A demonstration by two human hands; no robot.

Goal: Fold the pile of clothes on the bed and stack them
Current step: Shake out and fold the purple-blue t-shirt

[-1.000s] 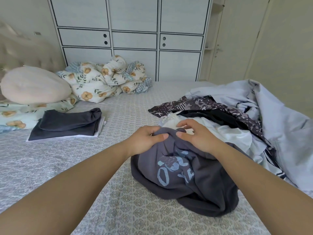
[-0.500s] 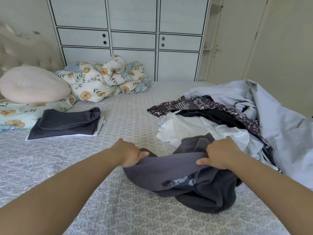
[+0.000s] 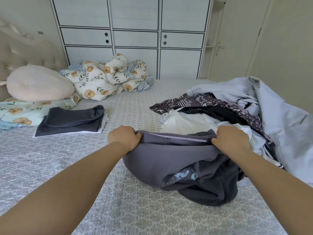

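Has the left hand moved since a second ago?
Yes. The left hand, gripping the grey garment, has shifted left, toward the folded stack, and apart from the right hand.

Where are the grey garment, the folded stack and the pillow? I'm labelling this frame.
grey garment (image 3: 169,160): head view, its smooth front panel.
folded stack (image 3: 71,122): head view, the dark top layer.
pillow (image 3: 39,83): head view, its rounded middle.
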